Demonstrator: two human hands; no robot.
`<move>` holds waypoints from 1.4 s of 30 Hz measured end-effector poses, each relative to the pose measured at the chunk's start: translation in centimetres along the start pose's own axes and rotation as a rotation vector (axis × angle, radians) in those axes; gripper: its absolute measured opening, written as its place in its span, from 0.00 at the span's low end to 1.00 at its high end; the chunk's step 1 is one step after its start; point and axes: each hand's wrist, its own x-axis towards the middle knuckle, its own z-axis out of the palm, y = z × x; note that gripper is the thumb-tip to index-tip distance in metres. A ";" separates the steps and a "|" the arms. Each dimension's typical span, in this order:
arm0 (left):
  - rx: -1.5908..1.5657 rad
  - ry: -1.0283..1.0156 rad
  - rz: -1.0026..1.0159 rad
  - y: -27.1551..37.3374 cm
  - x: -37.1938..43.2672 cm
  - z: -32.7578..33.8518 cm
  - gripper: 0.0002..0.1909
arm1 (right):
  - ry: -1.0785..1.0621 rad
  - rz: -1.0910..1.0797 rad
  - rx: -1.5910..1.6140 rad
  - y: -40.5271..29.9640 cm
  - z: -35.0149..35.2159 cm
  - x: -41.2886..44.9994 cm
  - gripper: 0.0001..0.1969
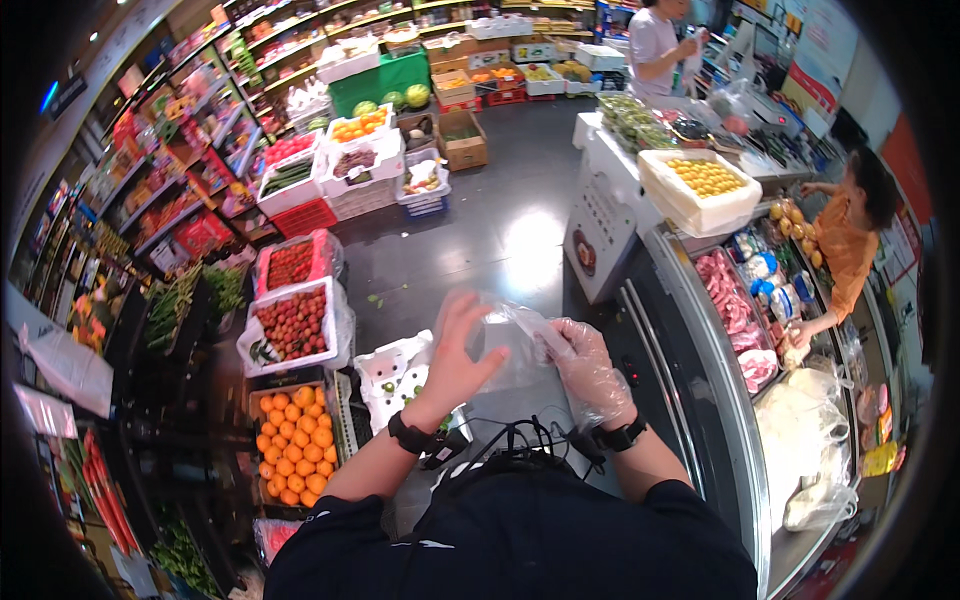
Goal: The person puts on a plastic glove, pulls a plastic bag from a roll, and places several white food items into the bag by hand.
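Before my chest, my right hand (592, 367) wears a clear plastic glove and pinches a second thin, clear plastic glove or bag (517, 322); which of the two it is I cannot tell. My left hand (459, 352) is bare, slightly blurred, with its fingers spread beside the loose end of that plastic. It holds nothing. Black bands (409, 433) circle both wrists, and dark cables (525, 435) hang at my waist. Below the left hand lies a white foam tray (375, 367) with a few green items in it.
Boxes of oranges (298, 444) and red round fruit (304, 322) stand at left. A chilled meat case (724, 300) runs along my right, with a person in orange (847, 232) behind it. Yellow fruit (703, 178) fills a box on the counter. Another person (652, 49) stands farther back.
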 end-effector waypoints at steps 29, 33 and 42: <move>-0.835 -0.193 -0.405 -21.8 45.4 -4.3 0.13 | 0.252 0.390 0.479 6.6 -8.8 48.9 0.12; -0.950 -0.114 -0.629 -25.6 52.9 -4.9 0.15 | 0.095 0.492 0.444 11.1 -9.5 57.9 0.10; -1.004 -0.118 -0.470 -30.7 72.4 -6.7 0.06 | -0.063 0.056 0.071 17.8 -13.5 79.7 0.22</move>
